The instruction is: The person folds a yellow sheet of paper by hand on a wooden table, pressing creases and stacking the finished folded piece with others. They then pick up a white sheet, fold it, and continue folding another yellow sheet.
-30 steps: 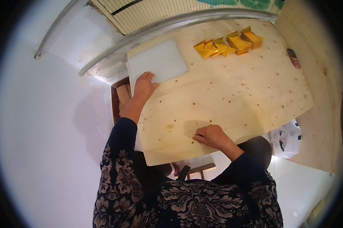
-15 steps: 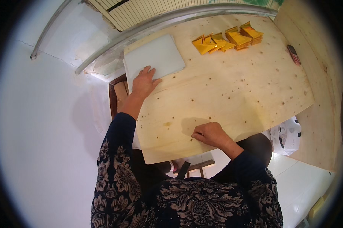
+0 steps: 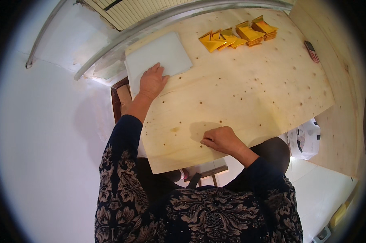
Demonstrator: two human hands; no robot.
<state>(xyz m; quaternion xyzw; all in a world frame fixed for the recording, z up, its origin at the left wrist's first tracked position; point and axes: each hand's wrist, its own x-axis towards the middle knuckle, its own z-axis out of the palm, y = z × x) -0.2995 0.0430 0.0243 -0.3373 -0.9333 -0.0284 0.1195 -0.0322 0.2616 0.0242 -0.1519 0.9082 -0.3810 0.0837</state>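
A thin pile of pale, translucent sheets (image 3: 160,50) lies on the far left of a light plywood board (image 3: 231,101). My left hand (image 3: 152,80) rests palm down on the near edge of the pile, its fingers stretched forward and lying flat. Close to the board's near edge, my right hand (image 3: 220,139) is curled, thumb against the bent forefinger. Nothing shows between its fingertips, and its palm is hidden from view. At the far side stand several piles of folded gold paper pieces (image 3: 247,33), partly overlapping in a row.
A red and black mobile phone (image 3: 311,52) lies at the board's far right. Plywood panelling (image 3: 341,81) rises along the right side. A white printed bag (image 3: 305,139) sits below the board's right edge. A grey pipe (image 3: 150,30) runs behind the board; a white wall is on the left.
The whole view has shifted slightly, carrying the board a little up and left. My left hand's fingers have drawn closer together on the sheets. My right hand keeps its curled pose.
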